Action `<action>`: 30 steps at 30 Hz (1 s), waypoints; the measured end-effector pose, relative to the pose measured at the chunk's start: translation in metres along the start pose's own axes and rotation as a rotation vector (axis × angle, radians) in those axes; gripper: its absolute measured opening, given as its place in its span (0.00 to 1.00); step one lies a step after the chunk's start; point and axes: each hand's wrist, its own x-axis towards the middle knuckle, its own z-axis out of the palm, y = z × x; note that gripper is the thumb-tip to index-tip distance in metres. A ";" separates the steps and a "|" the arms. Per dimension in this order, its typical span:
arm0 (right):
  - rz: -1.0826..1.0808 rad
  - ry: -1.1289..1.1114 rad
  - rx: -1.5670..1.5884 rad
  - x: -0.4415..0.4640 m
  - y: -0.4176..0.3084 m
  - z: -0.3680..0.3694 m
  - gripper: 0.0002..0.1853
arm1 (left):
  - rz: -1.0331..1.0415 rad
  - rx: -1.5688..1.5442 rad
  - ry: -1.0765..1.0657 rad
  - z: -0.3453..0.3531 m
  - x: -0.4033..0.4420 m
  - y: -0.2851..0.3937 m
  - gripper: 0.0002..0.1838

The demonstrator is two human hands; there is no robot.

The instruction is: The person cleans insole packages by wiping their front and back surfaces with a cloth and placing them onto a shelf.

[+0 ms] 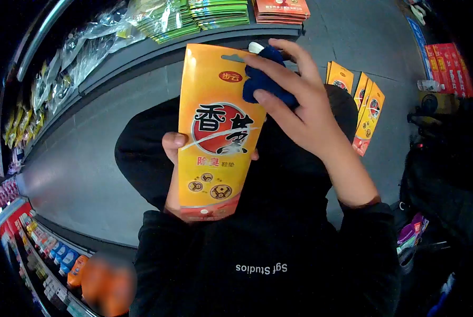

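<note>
So the left hand (173, 147) has a yellow packet (215, 132), thumb hooked over its left edge and a fingertip showing at the far edge, with the rest of the hand hidden behind it. My guess is it's gripped by the edges from the back so the printed front stays uncovered and the card doesn't buckle under pressure.

The right hand (302, 100) has a dark blue cloth (268, 79) bunched between thumb and fingers, right at the packet's top corner just beside the hang hole (233, 57). There's a white bit poking out by the fingers too, can't tell if it's part of the cloth. Looks like the cloth is wadded up so it sits firmly under the fingers.

Beyond the right hand, past the knee, more yellow packets (372, 108) lie overlapping on the floor (350, 29), probably to keep them within easy reach. Farther out ahead of both hands, green packets (218, 13) sit stacked on a shelf (278, 30).
</note>
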 end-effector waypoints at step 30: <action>-0.032 0.321 -0.087 -0.002 0.002 -0.013 0.17 | -0.090 -0.029 -0.280 -0.011 0.008 -0.012 0.49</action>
